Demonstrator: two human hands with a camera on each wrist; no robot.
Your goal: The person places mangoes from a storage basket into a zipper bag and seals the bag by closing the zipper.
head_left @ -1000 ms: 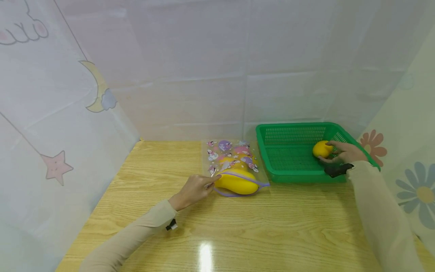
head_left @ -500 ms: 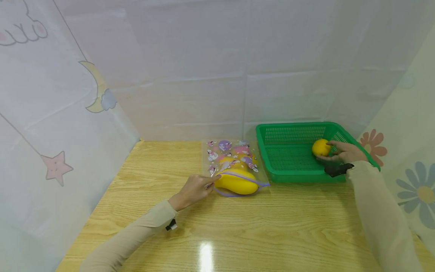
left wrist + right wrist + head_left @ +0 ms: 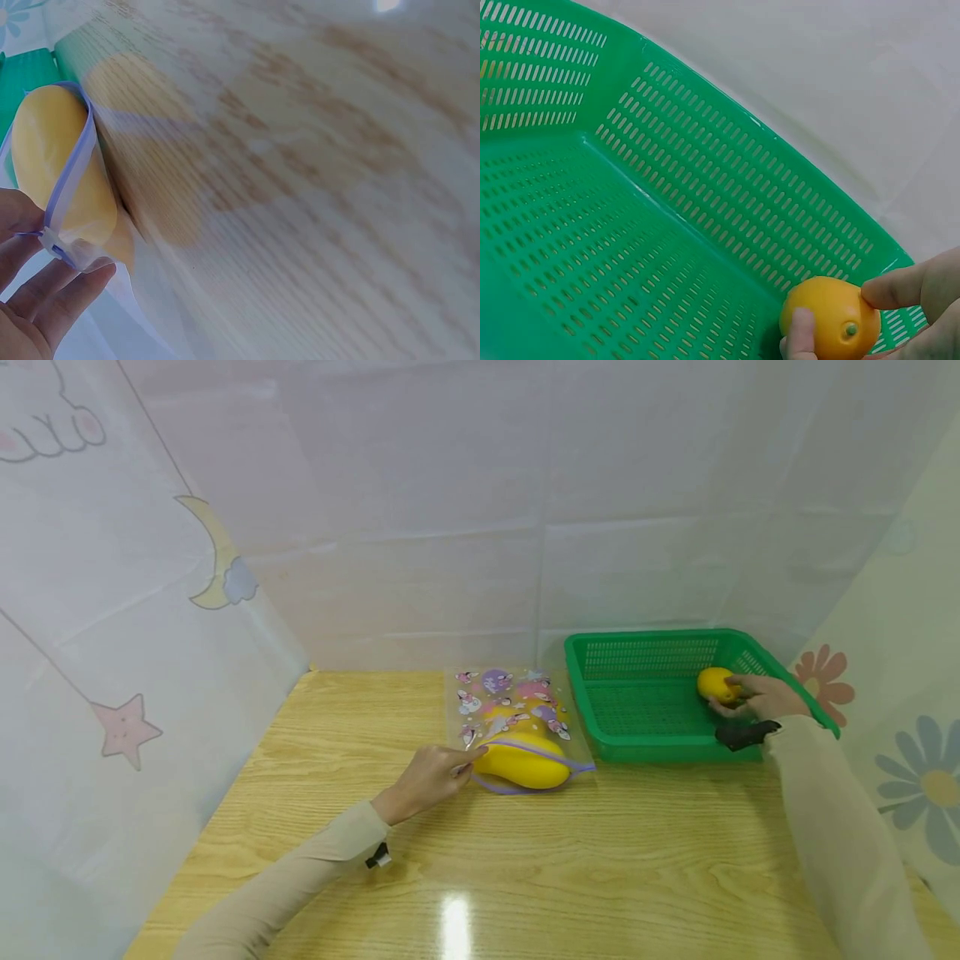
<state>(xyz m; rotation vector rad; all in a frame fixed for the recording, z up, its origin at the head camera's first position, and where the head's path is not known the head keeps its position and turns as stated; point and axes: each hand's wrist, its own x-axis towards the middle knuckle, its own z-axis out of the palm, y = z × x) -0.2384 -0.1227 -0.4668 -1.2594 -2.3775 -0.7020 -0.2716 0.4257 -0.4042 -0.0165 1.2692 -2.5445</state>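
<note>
My left hand (image 3: 429, 779) pinches the left corner of a clear zip bag's mouth, at the slider. The zip bag (image 3: 468, 702) lies flat on the table with cartoon prints and a purple zip edge. A large smooth yellow fruit, like a mango (image 3: 525, 764), lies at its parted mouth; more yellow shapes show through the printed film. In the green basket, my right hand (image 3: 765, 697) holds a small yellow-orange citrus fruit (image 3: 829, 315) between thumb and fingers. A green stem nub shows on it in the right wrist view. Part of the fruit is hidden by the fingers.
The green plastic basket (image 3: 637, 748) with slotted walls stands right of the bag, near the back. Wood-grain table (image 3: 525, 877) extends in front of both. Printed white sheets (image 3: 420, 527) hang behind and at the sides.
The citrus fruit has turned and shifted slightly right, toward my right palm, and the fingers have come closer around it. My left hand and the bag have not visibly moved.
</note>
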